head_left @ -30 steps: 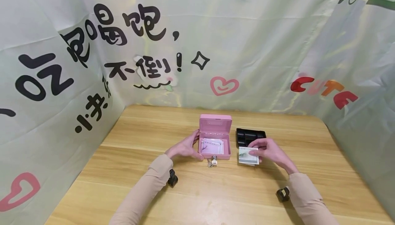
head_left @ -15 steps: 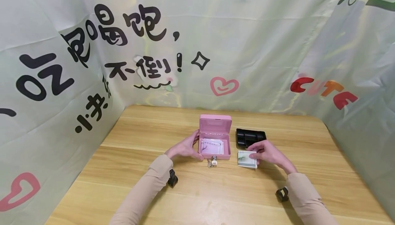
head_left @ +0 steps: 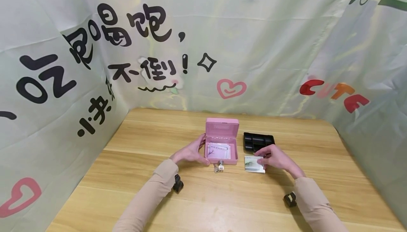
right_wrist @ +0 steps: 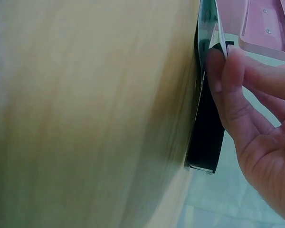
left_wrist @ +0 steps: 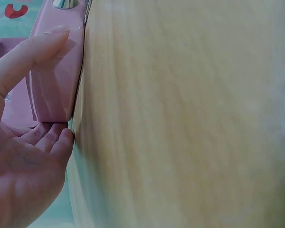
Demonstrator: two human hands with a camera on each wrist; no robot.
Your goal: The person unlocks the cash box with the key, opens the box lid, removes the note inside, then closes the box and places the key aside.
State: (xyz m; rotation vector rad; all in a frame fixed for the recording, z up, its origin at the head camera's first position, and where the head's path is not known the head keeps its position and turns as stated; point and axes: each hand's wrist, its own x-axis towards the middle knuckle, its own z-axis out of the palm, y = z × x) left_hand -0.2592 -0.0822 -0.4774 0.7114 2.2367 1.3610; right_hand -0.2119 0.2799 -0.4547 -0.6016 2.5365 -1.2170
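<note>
A pink cash box (head_left: 235, 151) stands with its lid (head_left: 222, 128) raised and purple-toned banknotes (head_left: 219, 151) inside. My left hand (head_left: 189, 152) holds the box at its left side. In the left wrist view, the thumb (left_wrist: 42, 45) lies on the front wall and the fingertips (left_wrist: 61, 137) touch the side. To the right of the box, my right hand (head_left: 276, 157) pinches greenish banknotes (head_left: 252, 165) by their right edge, low at the tabletop. The right wrist view shows one note (right_wrist: 222, 29) between thumb and finger, tilted up from the surface below.
A black compartment tray (head_left: 258, 141) lies just behind the right hand. A small lock with keys (head_left: 220, 167) hangs at the front of the box. The wooden table (head_left: 206, 203) meets printed cloth walls (head_left: 270, 48) at the back and sides.
My right hand has lowered the greenish banknotes toward the table and slightly nearer to me, then stayed almost still. The left hand and the cash box have not visibly moved.
</note>
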